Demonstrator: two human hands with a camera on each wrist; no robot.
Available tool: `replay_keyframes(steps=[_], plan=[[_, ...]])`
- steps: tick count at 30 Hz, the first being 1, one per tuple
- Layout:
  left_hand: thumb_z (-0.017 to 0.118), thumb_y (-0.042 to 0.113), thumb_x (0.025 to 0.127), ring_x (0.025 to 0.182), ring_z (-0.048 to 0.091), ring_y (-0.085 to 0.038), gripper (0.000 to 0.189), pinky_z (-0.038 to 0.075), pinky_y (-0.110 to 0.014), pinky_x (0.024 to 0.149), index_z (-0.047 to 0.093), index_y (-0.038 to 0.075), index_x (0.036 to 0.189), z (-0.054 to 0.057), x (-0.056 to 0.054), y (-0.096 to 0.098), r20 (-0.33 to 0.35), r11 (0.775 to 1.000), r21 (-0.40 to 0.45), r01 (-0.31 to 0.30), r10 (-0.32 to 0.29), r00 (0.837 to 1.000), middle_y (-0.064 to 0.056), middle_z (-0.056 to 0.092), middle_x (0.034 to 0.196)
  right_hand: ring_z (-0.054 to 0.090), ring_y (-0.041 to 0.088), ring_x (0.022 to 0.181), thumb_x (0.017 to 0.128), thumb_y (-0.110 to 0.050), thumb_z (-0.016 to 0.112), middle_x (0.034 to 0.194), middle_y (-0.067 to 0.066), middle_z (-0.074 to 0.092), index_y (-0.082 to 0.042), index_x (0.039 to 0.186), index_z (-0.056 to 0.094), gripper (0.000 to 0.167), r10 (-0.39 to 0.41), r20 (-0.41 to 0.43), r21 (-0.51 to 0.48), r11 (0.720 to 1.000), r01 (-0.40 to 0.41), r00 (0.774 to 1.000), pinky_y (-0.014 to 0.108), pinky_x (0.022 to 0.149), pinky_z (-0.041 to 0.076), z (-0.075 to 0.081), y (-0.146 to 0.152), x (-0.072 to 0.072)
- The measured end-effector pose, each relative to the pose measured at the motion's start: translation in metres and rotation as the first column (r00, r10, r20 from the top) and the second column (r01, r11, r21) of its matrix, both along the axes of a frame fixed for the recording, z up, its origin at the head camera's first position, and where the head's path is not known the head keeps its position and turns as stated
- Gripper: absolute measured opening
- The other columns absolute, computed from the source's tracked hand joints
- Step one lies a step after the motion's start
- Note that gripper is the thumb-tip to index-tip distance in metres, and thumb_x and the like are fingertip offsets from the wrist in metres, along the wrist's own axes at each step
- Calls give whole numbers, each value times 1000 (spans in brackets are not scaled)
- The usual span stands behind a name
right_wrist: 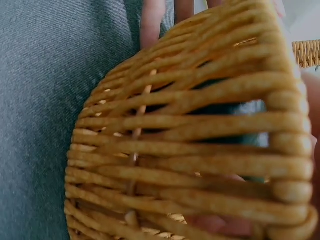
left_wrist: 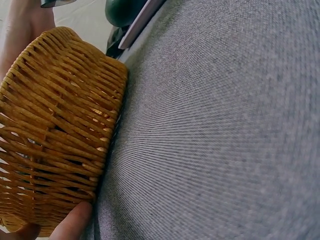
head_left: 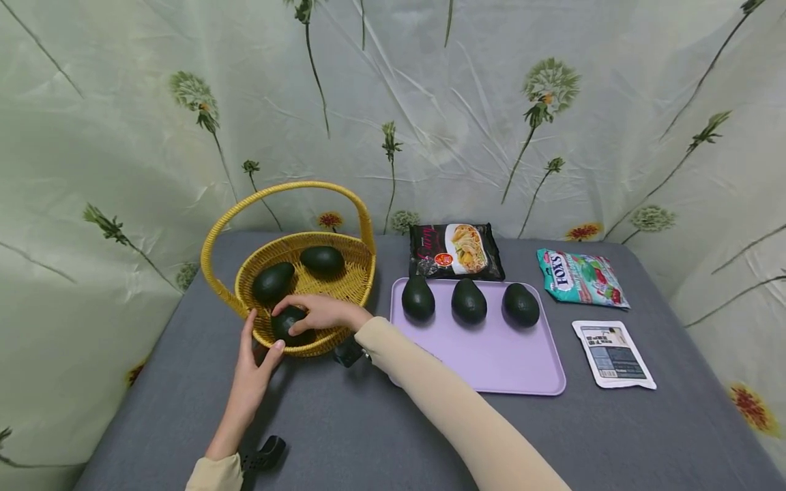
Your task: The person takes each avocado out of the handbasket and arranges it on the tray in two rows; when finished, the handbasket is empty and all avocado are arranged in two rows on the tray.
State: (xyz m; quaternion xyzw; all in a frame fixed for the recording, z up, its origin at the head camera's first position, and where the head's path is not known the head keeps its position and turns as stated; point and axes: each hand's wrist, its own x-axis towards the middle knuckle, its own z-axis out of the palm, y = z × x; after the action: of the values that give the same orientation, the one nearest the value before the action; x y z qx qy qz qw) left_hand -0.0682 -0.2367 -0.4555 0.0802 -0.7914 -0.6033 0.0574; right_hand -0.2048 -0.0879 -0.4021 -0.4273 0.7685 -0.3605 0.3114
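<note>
Right hand (head_left: 321, 313) curled over avocado (head_left: 284, 331) in basket (head_left: 353, 273), pinching it. Avocado directly under fingers, long axis half hidden, can't call it tbh. Left hand (head_left: 250, 368) spread, touching basket's outside; right's nearer.

The right grip (head_left: 322, 314) partly hid the nearest avocado (head_left: 282, 324); a sleeve (head_left: 451, 402) covered part of the tray (head_left: 516, 375); the white packet's (head_left: 614, 353) small print was unreadable.

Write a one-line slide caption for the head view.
Right hand grips an avocado inside the yellow basket, left hand touching the basket; three avocados sit on the lilac tray.
</note>
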Motion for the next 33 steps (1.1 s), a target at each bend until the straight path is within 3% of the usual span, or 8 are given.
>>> replay_keyframes(steps=[4, 14, 18, 21, 23, 27, 33], plan=[[53, 22, 100, 137, 17, -44, 78, 23, -65, 100, -2, 33, 154, 0, 0, 1, 1, 1000, -3, -4, 4, 1000, -7, -4, 158, 42, 11, 125, 94, -17, 63, 140, 0, 47, -15, 135, 52, 42, -3, 0, -29, 1000, 3, 1000, 26, 99, 35, 3, 8, -3], [53, 21, 100, 137, 20, -43, 79, 24, -63, 101, -2, 33, 154, -2, 0, 1, 3, 1000, -8, -7, 7, 1000, -10, -1, 158, 40, 18, 129, 94, -18, 61, 147, 4, 40, -13, 143, 44, 52, -49, -37, -177, 983, 41, 998, 37, 103, 33, 23, 55, -19], [54, 19, 99, 137, 20, -42, 79, 27, -58, 101, -2, 32, 154, -1, 0, 0, -7, 1000, -22, -7, 7, 1000, -11, 1, 158, 54, 28, 110, 94, -9, 58, 131, 12, 51, -10, 137, 50, 44, -126, 48, -244, 960, 134, 991, 43, 90, 45, 31, 81, -23], [53, 20, 100, 136, 23, -41, 78, 35, -45, 96, -2, 33, 154, 0, 1, -1, -2, 999, -43, -12, 12, 1000, -10, 2, 158, 60, 31, 95, 94, -4, 57, 117, 17, 57, -5, 130, 56, 36, -180, 75, -267, 944, 193, 981, 40, 80, 51, 32, 97, -26], [52, 21, 100, 136, 25, -40, 78, 37, -41, 93, -2, 33, 154, 0, 2, -1, 3, 998, -55, -12, 12, 1000, -11, 4, 157, 62, 28, 92, 94, -2, 56, 116, 21, 56, -2, 127, 58, 33, -200, 67, -268, 940, 211, 977, 36, 80, 51, 30, 104, -27], [52, 22, 100, 135, 25, -41, 77, 34, -51, 95, -2, 32, 154, 0, 2, -1, 1, 998, -58, -7, 7, 1000, -13, 6, 157, 62, 21, 92, 93, -3, 56, 120, 23, 55, -1, 129, 56, 36, -205, 53, -268, 940, 212, 977, 30, 80, 50, 25, 109, -26], [53, 21, 100, 136, 24, -41, 78, 28, -58, 100, -1, 32, 154, -1, 0, 1, -8, 999, -34, -5, 5, 1000, -13, 6, 157, 59, 28, 106, 94, -5, 58, 126, 21, 55, -3, 130, 55, 36, -213, 9, -278, 938, 207, 977, 30, 81, 48, 21, 95, -27]])
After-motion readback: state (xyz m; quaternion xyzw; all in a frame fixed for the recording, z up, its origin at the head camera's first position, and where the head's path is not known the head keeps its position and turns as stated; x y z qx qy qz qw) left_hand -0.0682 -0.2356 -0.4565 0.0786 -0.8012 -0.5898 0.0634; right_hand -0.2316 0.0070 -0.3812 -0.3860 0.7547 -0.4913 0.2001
